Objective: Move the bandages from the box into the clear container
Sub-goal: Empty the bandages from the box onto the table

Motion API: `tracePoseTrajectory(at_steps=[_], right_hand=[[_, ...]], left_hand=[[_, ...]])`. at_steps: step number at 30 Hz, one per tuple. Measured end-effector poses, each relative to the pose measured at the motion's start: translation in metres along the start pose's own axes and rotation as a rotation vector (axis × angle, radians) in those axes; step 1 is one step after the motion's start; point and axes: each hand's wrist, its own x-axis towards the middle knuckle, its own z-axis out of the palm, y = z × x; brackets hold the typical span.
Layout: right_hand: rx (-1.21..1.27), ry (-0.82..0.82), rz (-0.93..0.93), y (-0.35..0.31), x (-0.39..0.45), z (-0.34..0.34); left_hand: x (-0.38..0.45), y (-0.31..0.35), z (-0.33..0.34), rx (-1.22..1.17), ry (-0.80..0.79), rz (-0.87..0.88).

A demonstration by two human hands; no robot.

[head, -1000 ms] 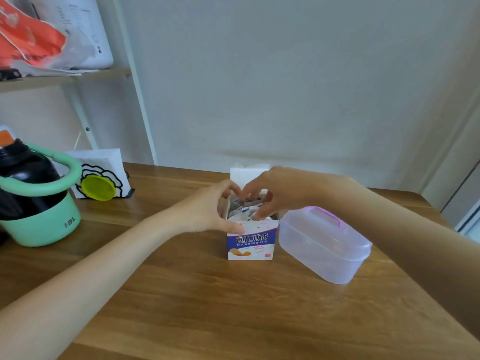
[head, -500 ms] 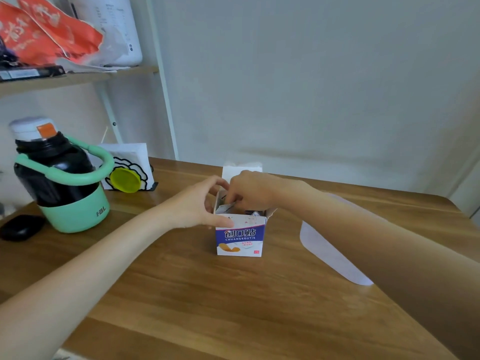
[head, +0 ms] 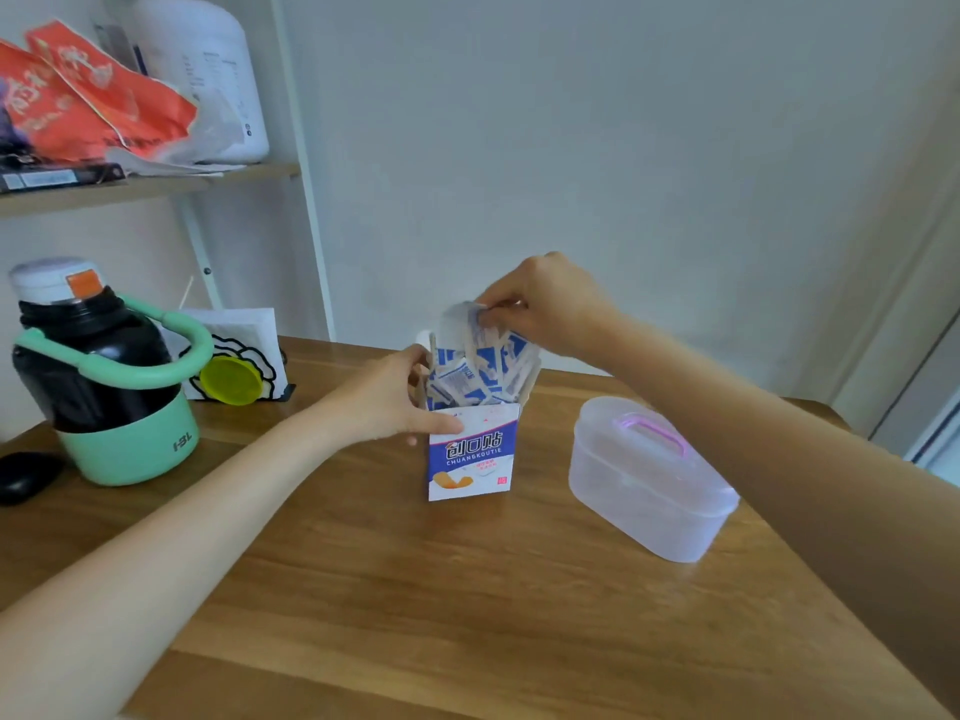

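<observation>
A small white and blue bandage box [head: 471, 454] stands upright and open at the middle of the wooden table. My left hand [head: 392, 397] grips its upper left side, thumb across the front. My right hand [head: 540, 304] pinches a bunch of blue and white wrapped bandages [head: 480, 363], lifted partly out of the box top. The clear container [head: 647, 478], with its lid on and a pink handle, sits on the table to the right of the box, under my right forearm.
A black jug in a mint green holder [head: 104, 376] stands at the left, with a black object [head: 26, 475] by the table edge. A white napkin holder with a yellow disc [head: 234, 361] sits behind. A shelf [head: 135, 184] carries bags and packages.
My right hand has risen from inside the box, pulling a bunch of bandages up out of it. My left hand still holds the box. The camera view has shifted, showing the clear container again.
</observation>
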Motion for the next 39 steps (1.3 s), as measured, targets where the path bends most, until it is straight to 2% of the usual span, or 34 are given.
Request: tracePoseTrajectory(at_steps=[5, 12, 18, 20, 23, 24, 26, 29, 31, 34, 35, 37, 39], right_hand=[[0.005, 0.123, 0.085, 0.008, -0.009, -0.030], [-0.187, 0.143, 0.061, 0.003, -0.048, -0.031], [-0.600, -0.150, -0.196, 0.005, -0.086, 0.027], [-0.663, -0.192, -0.274, 0.003, -0.093, 0.037], [-0.675, -0.415, -0.349, -0.001, -0.101, 0.055], [-0.665, -0.444, -0.350, -0.004, -0.102, 0.060], [-0.636, -0.461, -0.305, -0.003, -0.104, 0.063], [-0.533, -0.615, -0.144, -0.005, -0.099, 0.041], [-0.439, -0.537, -0.115, -0.010, -0.092, 0.022], [-0.217, -0.260, -0.103, -0.010, -0.065, 0.006], [-0.172, -0.238, -0.117, -0.009, -0.056, 0.009], [-0.191, -0.317, -0.168, -0.009, -0.042, 0.025], [-0.224, -0.413, -0.134, -0.007, -0.033, 0.046]], left_hand=[[-0.001, 0.010, -0.004, 0.123, 0.040, 0.005], [0.001, 0.011, -0.010, 0.237, 0.177, -0.055], [-0.001, 0.009, 0.000, 0.345, 0.264, -0.015], [-0.003, 0.007, 0.002, 0.388, 0.295, 0.015], [-0.005, 0.005, 0.002, 0.420, 0.330, 0.030], [-0.005, 0.005, 0.002, 0.420, 0.336, 0.038], [-0.005, 0.005, 0.002, 0.428, 0.347, 0.065], [-0.008, 0.005, 0.002, 0.467, 0.358, 0.104], [-0.010, 0.007, 0.003, 0.485, 0.358, 0.123], [-0.013, 0.013, 0.007, 0.479, 0.340, 0.151], [-0.015, 0.016, 0.009, 0.467, 0.329, 0.172], [-0.018, 0.024, 0.013, 0.447, 0.311, 0.237], [-0.022, 0.032, 0.014, 0.437, 0.313, 0.296]])
